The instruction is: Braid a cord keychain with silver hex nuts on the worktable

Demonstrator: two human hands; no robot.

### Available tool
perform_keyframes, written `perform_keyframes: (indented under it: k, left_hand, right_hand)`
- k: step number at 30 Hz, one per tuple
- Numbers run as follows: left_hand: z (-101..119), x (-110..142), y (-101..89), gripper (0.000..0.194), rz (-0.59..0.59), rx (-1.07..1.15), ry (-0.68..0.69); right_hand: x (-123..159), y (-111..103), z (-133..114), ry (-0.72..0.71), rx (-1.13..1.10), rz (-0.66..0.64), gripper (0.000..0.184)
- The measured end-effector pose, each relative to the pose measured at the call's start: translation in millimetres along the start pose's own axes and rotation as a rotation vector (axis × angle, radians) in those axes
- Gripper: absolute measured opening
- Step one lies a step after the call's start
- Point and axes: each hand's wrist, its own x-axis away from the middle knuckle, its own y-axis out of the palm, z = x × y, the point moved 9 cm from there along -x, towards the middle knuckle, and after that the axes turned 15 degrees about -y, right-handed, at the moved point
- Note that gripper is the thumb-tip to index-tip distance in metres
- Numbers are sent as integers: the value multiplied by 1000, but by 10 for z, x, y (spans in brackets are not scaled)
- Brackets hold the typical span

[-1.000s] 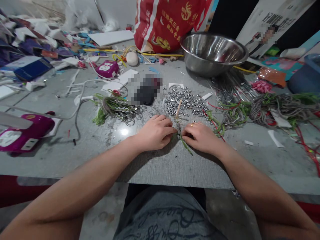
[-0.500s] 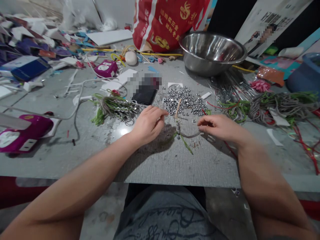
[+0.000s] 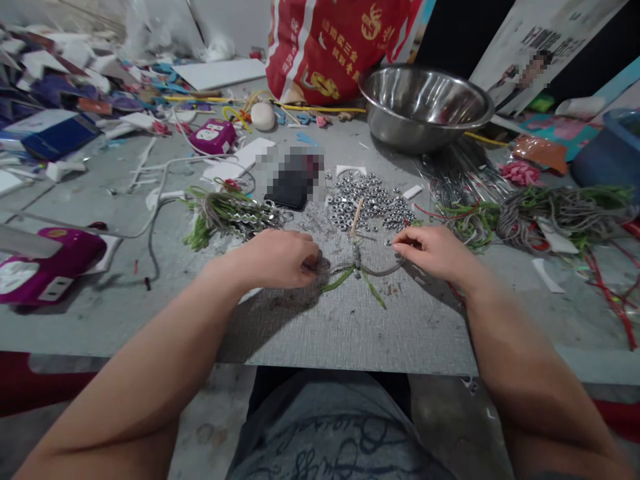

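A small piece of knotted cord with shiny beads [image 3: 357,259] lies on the table, tied at the top to a light wooden stick [image 3: 357,217]. Two green ends [image 3: 374,290] spread downward from it, and a grey strand [image 3: 383,272] runs out on each side. My left hand [image 3: 283,259] is closed at the left strand's end, fingers curled under; what they hold is hidden. On the other side, my right hand [image 3: 434,252] pinches thumb and forefinger together just above the right strand's end, beside a loose bead [image 3: 389,243]. Many silver beads [image 3: 370,197] lie scattered behind the piece.
Left of the beads are a dark phone [image 3: 290,183] and a bundle of beaded cords [image 3: 225,213]. A steel bowl [image 3: 425,107] stands at the back, before a red bag [image 3: 335,53]. More grey-green cords [image 3: 530,213] lie right. Purple power sockets [image 3: 50,267] sit left.
My left hand has drawn back down and left from the beads, its fingers curling, uncovering the left green end and grey strand. My right hand has shifted slightly left.
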Motion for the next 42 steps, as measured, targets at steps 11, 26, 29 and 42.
perform_keyframes:
  k: [11,26,29,42]
  left_hand:
    - [-33,-132,44,12,-78,677,-95]
    - [176,-169,296,14,-194,1650,-246]
    - [187,-170,290,14,-182,1648,-226]
    - [18,-95,124,12,155,1287,-247]
  right_hand:
    - [-13,-23,-229,-130,-165,316,17]
    - [-73,366,-746,-254,-68,163,44]
    - [-61,370,-791,-309,-32,166,35]
    - [-95,380,-577,-144,-414,121,15]
